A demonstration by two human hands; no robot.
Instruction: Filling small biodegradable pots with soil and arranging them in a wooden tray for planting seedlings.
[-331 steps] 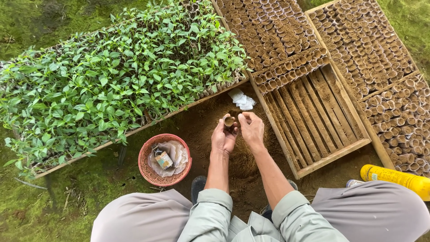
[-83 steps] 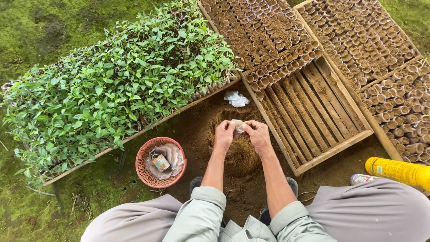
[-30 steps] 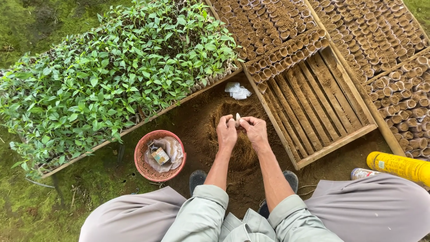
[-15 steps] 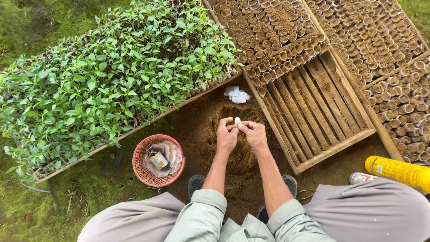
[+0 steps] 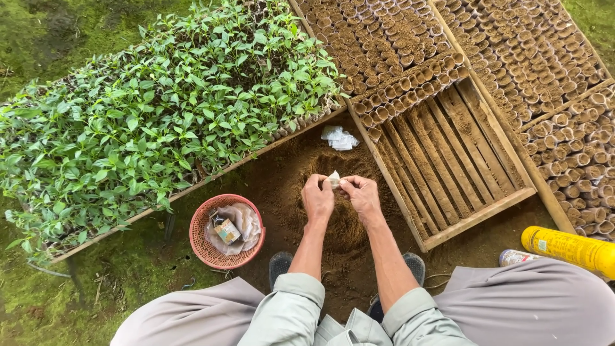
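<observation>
My left hand (image 5: pixel 318 198) and my right hand (image 5: pixel 362 195) meet over a mound of loose brown soil (image 5: pixel 344 221), and together they pinch a small whitish plastic bag (image 5: pixel 334 179) between the fingertips. Both hands grip it; its lower part is hidden behind my fingers. A little pile of the same whitish bags (image 5: pixel 339 137) lies on the soil just beyond my hands. To the right sits a wooden slatted tray (image 5: pixel 477 214), its far end lined with rows of small soil-filled pots (image 5: pixel 410 88).
A tray of green seedlings (image 5: pixel 154 122) spreads across the left. A red mesh basket (image 5: pixel 197 236) holding paper and a small packet sits at my left knee. A yellow can (image 5: pixel 567 248) lies at the right. More trays of filled pots (image 5: pixel 532 57) stand beyond. Mossy ground surrounds everything.
The hands have stayed over the soil mound. The whitish bag between the fingertips has shifted slightly and shows a bit wider than half a second ago.
</observation>
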